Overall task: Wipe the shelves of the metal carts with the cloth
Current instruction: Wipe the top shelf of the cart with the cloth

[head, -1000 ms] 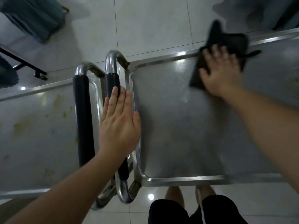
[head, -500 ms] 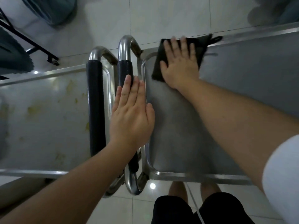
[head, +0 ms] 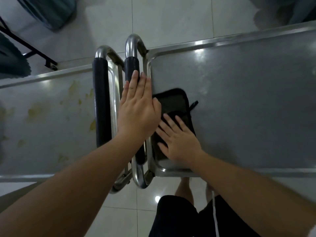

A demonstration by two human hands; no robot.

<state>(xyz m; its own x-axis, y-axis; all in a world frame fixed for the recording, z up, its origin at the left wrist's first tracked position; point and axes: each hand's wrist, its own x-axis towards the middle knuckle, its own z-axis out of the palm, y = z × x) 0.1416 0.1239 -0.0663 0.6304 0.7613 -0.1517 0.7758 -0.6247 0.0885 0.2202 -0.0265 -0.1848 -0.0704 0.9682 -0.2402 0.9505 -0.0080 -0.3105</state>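
Two metal carts stand side by side below me. The right cart's top shelf (head: pixel 248 103) is plain grey steel. A dark cloth (head: pixel 174 103) lies flat at its near left corner, and my right hand (head: pixel 179 142) presses on the cloth with fingers spread. My left hand (head: pixel 138 112) rests flat with straight fingers on the black-padded handle (head: pixel 130 69) of the right cart. The left cart's top shelf (head: pixel 47 117) carries yellowish stains, and its own padded handle (head: pixel 100 103) runs alongside.
Pale floor tiles (head: pixel 171 23) surround the carts. A black frame leg (head: pixel 30 48) and teal fabric (head: pixel 46 12) sit at the far left. More dark fabric (head: pixel 282 9) is at the far right. My legs in black shorts (head: pixel 196 218) stand by the carts' near edge.
My right hand has slid the cloth from the right shelf's far edge leftward to its far left corner, then toward me to the near left corner. My left hand has stayed on the handle.
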